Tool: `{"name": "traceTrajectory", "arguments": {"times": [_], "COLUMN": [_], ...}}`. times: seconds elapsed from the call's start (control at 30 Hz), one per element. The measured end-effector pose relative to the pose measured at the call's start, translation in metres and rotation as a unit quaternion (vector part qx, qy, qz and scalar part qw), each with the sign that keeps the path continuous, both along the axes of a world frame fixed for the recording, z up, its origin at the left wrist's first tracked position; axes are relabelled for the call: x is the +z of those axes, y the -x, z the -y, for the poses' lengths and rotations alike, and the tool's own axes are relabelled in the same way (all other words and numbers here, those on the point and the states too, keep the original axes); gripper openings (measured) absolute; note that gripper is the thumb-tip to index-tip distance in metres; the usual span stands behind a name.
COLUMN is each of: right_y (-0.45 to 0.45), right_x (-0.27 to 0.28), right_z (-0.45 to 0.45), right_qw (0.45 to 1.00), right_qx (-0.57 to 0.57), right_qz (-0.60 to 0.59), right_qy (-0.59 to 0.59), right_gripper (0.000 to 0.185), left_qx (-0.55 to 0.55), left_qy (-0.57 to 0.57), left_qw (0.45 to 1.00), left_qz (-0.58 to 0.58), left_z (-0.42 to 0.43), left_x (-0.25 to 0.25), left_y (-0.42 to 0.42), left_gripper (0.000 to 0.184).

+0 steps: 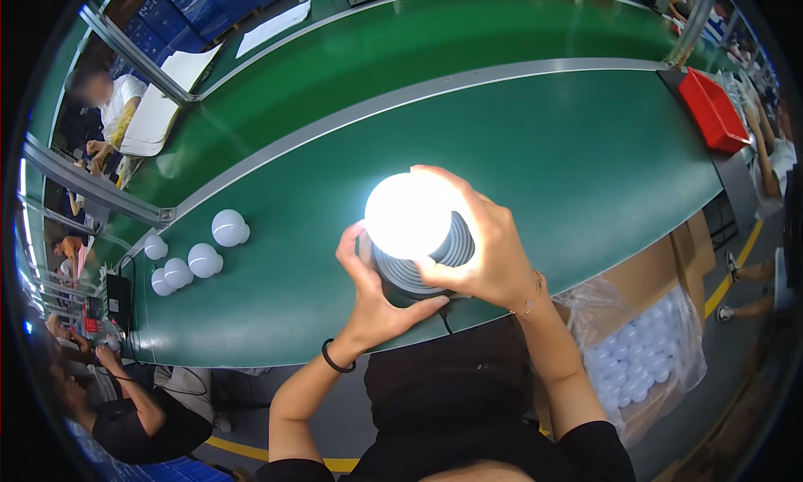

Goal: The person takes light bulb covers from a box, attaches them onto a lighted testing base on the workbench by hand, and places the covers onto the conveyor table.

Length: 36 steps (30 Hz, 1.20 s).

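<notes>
A round light bulb point(407, 217) glows bright white over the dark, ribbed round base point(458, 246) near the front edge of the bench. My right hand point(492, 252) is closed around the bulb, fingers over its far side and thumb low in front. Around the near left side of the base curls my left hand point(375, 308), thumb along the front and fingers at the left. The glare and my fingers hide how bulb and base meet. A thin dark cord point(445, 319) runs from the base over the bench edge.
Several unlit white bulbs point(205, 260) lie at the left on the green bench point(585, 164). A red bin point(713, 110) stands far right. Below right, a plastic-lined carton point(698, 256) holds many white bulbs. A metal rail point(376, 105) crosses behind; other people are at left and right.
</notes>
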State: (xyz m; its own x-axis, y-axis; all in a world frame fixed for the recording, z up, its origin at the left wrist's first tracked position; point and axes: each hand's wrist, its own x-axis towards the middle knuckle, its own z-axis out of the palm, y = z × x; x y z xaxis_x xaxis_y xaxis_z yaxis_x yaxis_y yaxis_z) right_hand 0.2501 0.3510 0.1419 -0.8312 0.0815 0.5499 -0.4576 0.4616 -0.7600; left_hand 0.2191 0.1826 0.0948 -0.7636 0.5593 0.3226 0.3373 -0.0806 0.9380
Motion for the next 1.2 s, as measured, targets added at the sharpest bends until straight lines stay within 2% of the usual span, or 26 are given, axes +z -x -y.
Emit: {"name": "traceTrajectory", "arguments": {"times": [0.27,0.6,0.67,0.77,0.97,1.2], "right_y": [0.002,-0.001,-0.001,0.000,0.001,0.006], "right_x": [-0.005,-0.004,-0.004,-0.009,-0.013,-0.022], "right_z": [-0.001,-0.003,-0.004,-0.008,-0.012,-0.019], "right_qw": [0.999,0.994,0.991,0.999,0.998,0.982], "right_qx": [0.002,0.013,0.019,0.021,0.032,0.065], "right_qz": [-0.025,0.051,0.073,0.024,0.023,0.066], "right_qy": [0.036,0.098,0.113,0.037,0.054,0.167], "right_gripper": [0.070,0.071,0.071,0.074,0.073,0.073], "left_qx": [0.003,-0.011,-0.007,-0.005,0.000,0.077], "left_qy": [0.028,0.037,0.056,0.068,0.045,0.027], "left_qw": [0.999,0.998,0.995,0.992,0.993,0.991], "left_qz": [-0.024,-0.046,-0.079,-0.106,-0.105,-0.107], "left_z": [0.002,0.002,0.002,0.003,0.001,-0.006], "left_x": [0.001,0.002,0.007,0.008,0.003,0.014], "left_y": [0.003,0.006,0.007,0.009,0.011,0.006], "left_gripper": [0.108,0.111,0.112,0.113,0.115,0.110]}}
